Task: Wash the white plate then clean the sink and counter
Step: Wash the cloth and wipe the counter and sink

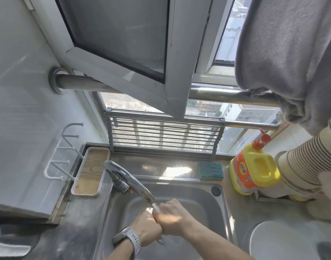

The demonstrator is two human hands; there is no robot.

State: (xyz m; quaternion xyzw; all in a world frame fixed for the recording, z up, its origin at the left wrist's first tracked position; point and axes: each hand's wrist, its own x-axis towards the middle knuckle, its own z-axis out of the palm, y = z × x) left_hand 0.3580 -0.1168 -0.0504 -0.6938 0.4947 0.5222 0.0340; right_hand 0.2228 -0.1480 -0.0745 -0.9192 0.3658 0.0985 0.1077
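- Both hands, L (146, 229) & R (171, 215), clenched together under faucet (130, 180) over sink (215, 205); whether they hold anything, can't tell.
- White plate (273, 241) on table (238, 209) R of sink.
- Sponge (210, 170), detergent bottle (252, 171) behind sink; tray (89, 173) at L.

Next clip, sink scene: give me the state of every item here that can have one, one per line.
faucet: running, stream hitting the hands
left hand: under the stream, clasped against the right
right hand: under the stream, fingers curled
white plate: on the counter right of the sink, untouched
sponge: lying flat behind the sink
detergent bottle: upright, capped
window: swung open
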